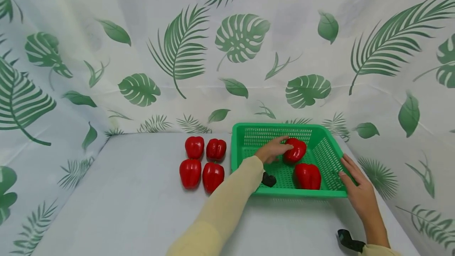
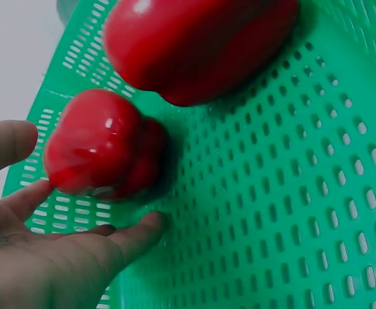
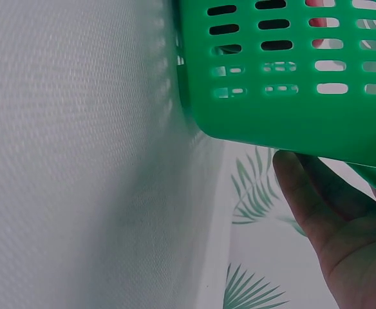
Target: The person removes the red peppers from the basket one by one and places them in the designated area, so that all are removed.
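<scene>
A green plastic basket stands on the table with two red bell peppers inside. My left hand reaches into it with fingers spread around the farther bell pepper. In the left wrist view, a fingertip touches the side of that bell pepper, while the thumb stands apart from it. The nearer bell pepper lies toward the basket's front. At the basket's right side, my right hand holds the rim by thumb and fingers. In the right wrist view, the thumb meets the rim's edge; the other fingers are mostly hidden.
Left of the basket, several red bell peppers stand grouped on the white table. A cloth with green leaf prints hangs behind and at both sides. Black wrist devices show beside both forearms.
</scene>
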`<state>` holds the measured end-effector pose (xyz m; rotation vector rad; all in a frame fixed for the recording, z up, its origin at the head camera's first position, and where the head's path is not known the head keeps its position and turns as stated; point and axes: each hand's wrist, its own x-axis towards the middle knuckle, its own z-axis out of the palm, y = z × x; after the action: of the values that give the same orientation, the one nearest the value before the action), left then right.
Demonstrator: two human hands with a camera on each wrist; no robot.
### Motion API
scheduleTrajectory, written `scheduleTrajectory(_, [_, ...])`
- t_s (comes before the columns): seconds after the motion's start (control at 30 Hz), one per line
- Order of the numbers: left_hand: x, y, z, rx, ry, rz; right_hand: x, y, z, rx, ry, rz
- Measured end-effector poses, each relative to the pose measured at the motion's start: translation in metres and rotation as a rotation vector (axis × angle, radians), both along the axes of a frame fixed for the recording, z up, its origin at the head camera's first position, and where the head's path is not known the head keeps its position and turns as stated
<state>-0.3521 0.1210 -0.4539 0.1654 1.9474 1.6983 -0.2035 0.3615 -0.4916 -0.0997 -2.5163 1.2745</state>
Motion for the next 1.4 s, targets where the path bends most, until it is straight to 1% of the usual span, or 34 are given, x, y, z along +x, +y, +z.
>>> scheduleTrajectory(0.07, [0.0, 0.0, -0.002, -0.001, 0.001, 0.001, -0.001, 0.0, 0.0, 0.001, -0.004, 0.0])
scheduleTrajectory(0.13, [-0.001, 0.001, -0.002, -0.02, 0.022, -0.011, -0.001, 0.0, 0.0, -0.004, -0.007, 0.003])
scheduleTrajectory(0.23, [-0.001, 0.003, -0.002, -0.077, 0.068, -0.02, -0.001, 0.0, 0.002, -0.008, -0.015, 0.001])
scheduleTrajectory(0.3, [-0.001, 0.006, -0.004, -0.109, 0.093, -0.008, -0.001, -0.001, 0.003, -0.012, -0.017, 0.002])
scheduleTrajectory(0.37, [-0.002, 0.009, -0.007, -0.137, 0.111, 0.018, -0.001, -0.001, 0.005, -0.01, -0.016, 0.001])
scheduleTrajectory(0.5, [-0.002, 0.014, -0.013, -0.168, 0.142, 0.052, 0.0, -0.001, 0.005, 0.002, -0.004, 0.002])
scheduleTrajectory(0.57, [-0.002, 0.014, -0.013, -0.167, 0.154, 0.051, 0.0, 0.0, 0.005, 0.01, -0.003, 0.002])
scheduleTrajectory(0.67, [-0.003, 0.014, -0.014, -0.178, 0.173, 0.032, -0.001, 0.001, 0.005, 0.01, -0.005, 0.002])
scheduleTrajectory(0.8, [0.0, 0.014, -0.014, -0.212, 0.188, 0.014, -0.001, 0.0, 0.004, 0.003, -0.003, 0.005])
scheduleTrajectory(0.9, [0.001, 0.014, -0.013, -0.205, 0.184, 0.01, 0.0, -0.001, 0.003, 0.007, 0.003, 0.002])
scheduleTrajectory(0.97, [0.002, 0.01, -0.013, -0.191, 0.181, 0.013, 0.0, -0.003, 0.003, 0.009, 0.013, 0.007])
scheduleTrajectory(1.13, [0.002, -0.002, -0.009, -0.116, 0.148, 0.036, 0.001, -0.001, 0.002, 0.019, 0.03, 0.025])
scheduleTrajectory(1.3, [0.0, -0.015, -0.001, -0.039, 0.124, 0.06, 0.001, 0.002, 0.001, 0.035, 0.051, 0.022])
scheduleTrajectory(1.4, [-0.002, -0.022, 0.008, 0.004, 0.118, 0.05, 0.002, 0.002, -0.001, 0.028, 0.047, 0.023])
